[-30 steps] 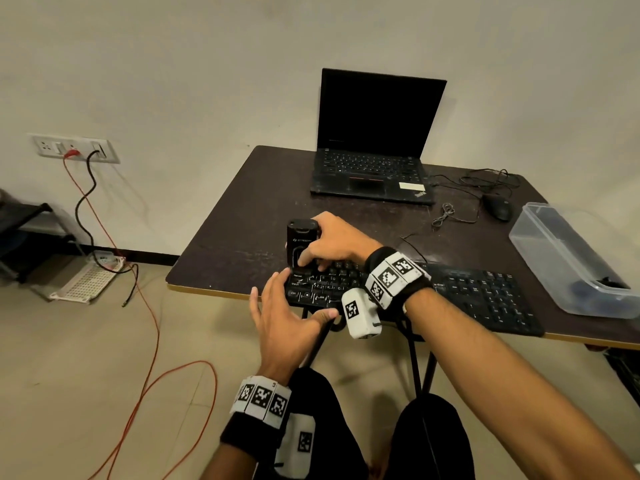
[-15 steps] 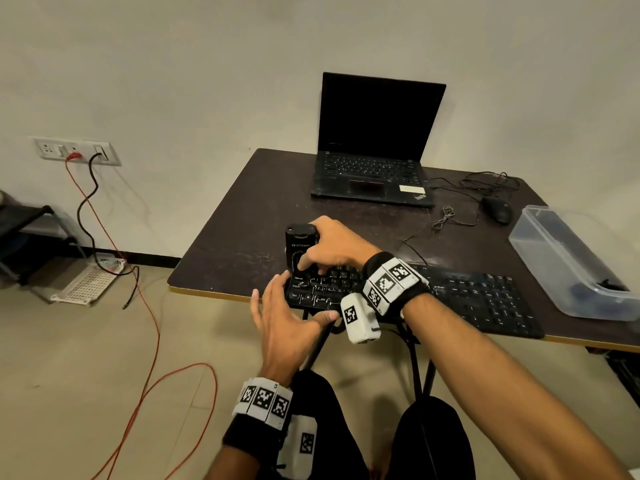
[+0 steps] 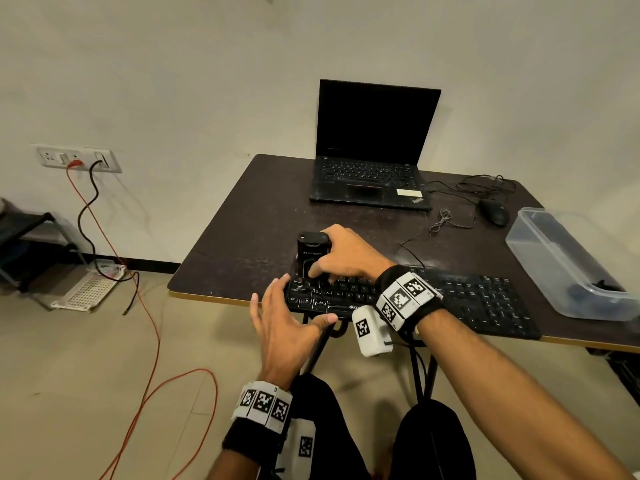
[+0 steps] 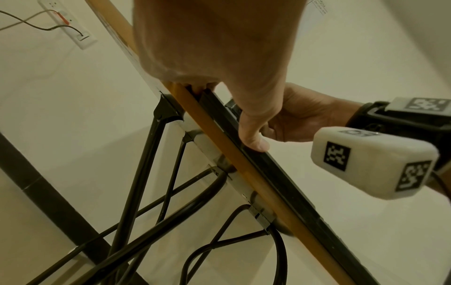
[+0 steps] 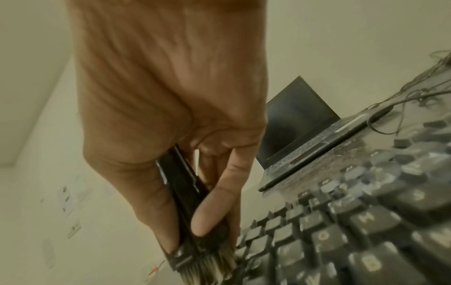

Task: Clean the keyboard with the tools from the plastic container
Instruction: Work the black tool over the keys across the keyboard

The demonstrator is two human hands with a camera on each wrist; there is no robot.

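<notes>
A black keyboard [image 3: 467, 299] lies along the front edge of the dark table [image 3: 249, 237]. My right hand [image 3: 346, 258] grips a black brush tool [image 3: 311, 251] and holds it upright over the keyboard's left end. In the right wrist view the pale bristles [image 5: 212, 266] of the brush [image 5: 187, 192] touch the keys [image 5: 354, 221]. My left hand [image 3: 287, 320] rests at the keyboard's front left corner with its fingers spread. Its thumb [image 4: 253, 138] presses on the keyboard's front edge [image 4: 280, 173]. The clear plastic container [image 3: 554, 265] sits at the right with dark items inside.
An open black laptop [image 3: 370, 168] stands at the back of the table. A mouse [image 3: 493, 211] and loose cables lie to its right. Black table legs [image 4: 146, 173] cross under the tabletop. Red and black cords [image 3: 145, 306] trail over the floor on the left.
Both hands stay at the keyboard's left end with the brush upright; only the view has shifted slightly.
</notes>
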